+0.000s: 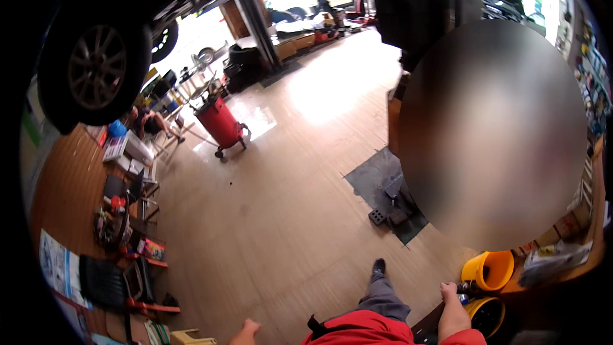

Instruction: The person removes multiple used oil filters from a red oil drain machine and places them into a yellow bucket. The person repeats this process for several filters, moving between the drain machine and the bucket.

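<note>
My left hand (248, 331) hangs low at the bottom edge, apart from everything around it; its small, blurred fingers do not show whether they are open or closed. On the other side my right hand (449, 291) is closed, its fingers curled inward, and what it holds, if anything, is hidden. Just right of it stands a yellow bucket (472, 271). A second yellow bucket (473, 312), dark inside, is close beside my right forearm. Between my arms one dark shoe (379, 266) steps forward on the tan floor (287, 217).
A car wheel (97, 67) hangs raised at upper left. Ahead stands a red wheeled drum (220, 122). A black chair (105, 280) and clutter line the left, where a person (153, 120) sits. A dark mat (373, 179) with metal parts lies right; a blurred patch hides much beyond.
</note>
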Tool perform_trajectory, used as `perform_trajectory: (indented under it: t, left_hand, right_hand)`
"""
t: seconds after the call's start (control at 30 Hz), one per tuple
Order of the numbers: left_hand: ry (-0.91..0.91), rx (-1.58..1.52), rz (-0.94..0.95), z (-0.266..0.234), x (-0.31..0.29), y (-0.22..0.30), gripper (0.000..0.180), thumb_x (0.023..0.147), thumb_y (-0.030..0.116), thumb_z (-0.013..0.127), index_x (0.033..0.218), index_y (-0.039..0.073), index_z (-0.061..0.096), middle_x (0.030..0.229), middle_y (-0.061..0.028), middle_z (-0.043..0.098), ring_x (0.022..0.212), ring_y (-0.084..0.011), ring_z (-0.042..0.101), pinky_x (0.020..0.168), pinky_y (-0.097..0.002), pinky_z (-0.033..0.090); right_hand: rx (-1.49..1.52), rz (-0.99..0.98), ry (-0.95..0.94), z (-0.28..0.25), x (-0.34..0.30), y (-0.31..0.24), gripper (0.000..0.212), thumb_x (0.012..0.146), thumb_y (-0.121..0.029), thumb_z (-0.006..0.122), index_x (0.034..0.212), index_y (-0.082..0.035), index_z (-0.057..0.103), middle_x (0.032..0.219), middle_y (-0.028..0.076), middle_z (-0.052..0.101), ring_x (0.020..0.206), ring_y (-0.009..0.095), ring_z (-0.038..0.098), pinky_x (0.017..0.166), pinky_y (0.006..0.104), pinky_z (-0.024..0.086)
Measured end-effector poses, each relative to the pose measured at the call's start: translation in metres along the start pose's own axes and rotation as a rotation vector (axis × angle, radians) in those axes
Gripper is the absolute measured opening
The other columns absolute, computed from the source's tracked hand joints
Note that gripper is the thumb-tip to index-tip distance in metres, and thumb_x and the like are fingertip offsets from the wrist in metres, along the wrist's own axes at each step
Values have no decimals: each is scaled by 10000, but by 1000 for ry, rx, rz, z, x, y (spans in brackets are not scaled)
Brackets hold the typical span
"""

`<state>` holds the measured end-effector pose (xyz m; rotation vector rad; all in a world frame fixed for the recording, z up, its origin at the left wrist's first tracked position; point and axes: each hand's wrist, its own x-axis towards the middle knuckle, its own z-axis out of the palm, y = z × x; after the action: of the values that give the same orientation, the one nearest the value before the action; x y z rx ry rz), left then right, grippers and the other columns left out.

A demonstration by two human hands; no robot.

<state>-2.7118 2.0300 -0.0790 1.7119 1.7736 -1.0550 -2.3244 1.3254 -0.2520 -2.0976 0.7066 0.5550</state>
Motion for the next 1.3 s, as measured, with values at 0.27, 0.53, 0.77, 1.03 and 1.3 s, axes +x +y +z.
perform_trajectory:
  t: [0.27,0.53,0.77,1.03,1.3]
  left_hand:
    - [-343,-429,-111,65,-23,-39,647,720,292,762,1224,-35,520,1159,-150,598,1025,-257,590,830,-369,492]
    - [54,-492,110,-46,29,71,628,721,294,739,1246,20,529,1245,-144,567,1115,-291,562,911,-373,471]
    - [299,-736,137,-203,88,123,654,710,268,753,1281,56,512,1254,-157,555,1129,-289,552,934,-375,462]
    - [-85,-643,-129,-179,172,144,657,730,244,747,1283,1,488,1145,-157,605,923,-252,620,821,-361,494]
    - [-314,-504,-159,-334,275,246,555,752,261,716,1221,24,536,1112,-139,612,976,-251,593,851,-357,471]
  right_hand:
    - [-402,120,-175,94,-23,-225,364,796,-276,669,1027,1,620,799,130,616,615,237,569,521,368,475]
    - [-524,-207,-279,272,31,-417,387,752,-291,672,987,17,665,932,202,667,840,309,654,743,396,507]
    - [-496,-632,-344,432,49,-595,374,762,-289,673,1015,-14,679,914,177,685,842,284,668,745,344,515]
    - [-649,-570,-405,496,75,-674,398,766,-329,685,999,-6,684,908,162,688,842,272,663,753,359,510]
    - [-963,-247,-278,510,177,-698,407,942,-377,451,941,-36,672,937,95,681,872,257,640,804,346,476]
